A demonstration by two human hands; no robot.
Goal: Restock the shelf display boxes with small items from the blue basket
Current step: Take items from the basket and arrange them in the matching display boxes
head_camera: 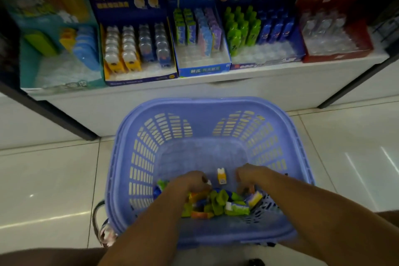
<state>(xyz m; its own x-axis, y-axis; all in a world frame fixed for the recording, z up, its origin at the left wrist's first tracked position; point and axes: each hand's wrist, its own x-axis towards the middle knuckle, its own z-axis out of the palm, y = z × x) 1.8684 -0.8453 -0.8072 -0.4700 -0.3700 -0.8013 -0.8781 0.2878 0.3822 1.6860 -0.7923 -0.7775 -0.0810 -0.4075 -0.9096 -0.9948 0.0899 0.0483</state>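
Observation:
The blue basket [203,108] stands on the floor below the shelf. A pile of small green, yellow, orange and blue items [218,203] lies in its near end, and one yellow and white item [221,176] stands alone beside the pile. Both my hands reach down into the basket. My left hand [192,181] curls into the pile and grips small items, a white piece showing by its thumb. My right hand [248,177] has its fingers bent down onto items at the pile's right side. On the shelf stand several display boxes [203,67], partly filled.
The white shelf [280,84] has dark uprights [64,119] at left and right. The display boxes hold yellow and blue items, card packs, green and blue bottles, and a red box [336,56] of clear packs. Pale tiled floor [54,179] surrounds the basket.

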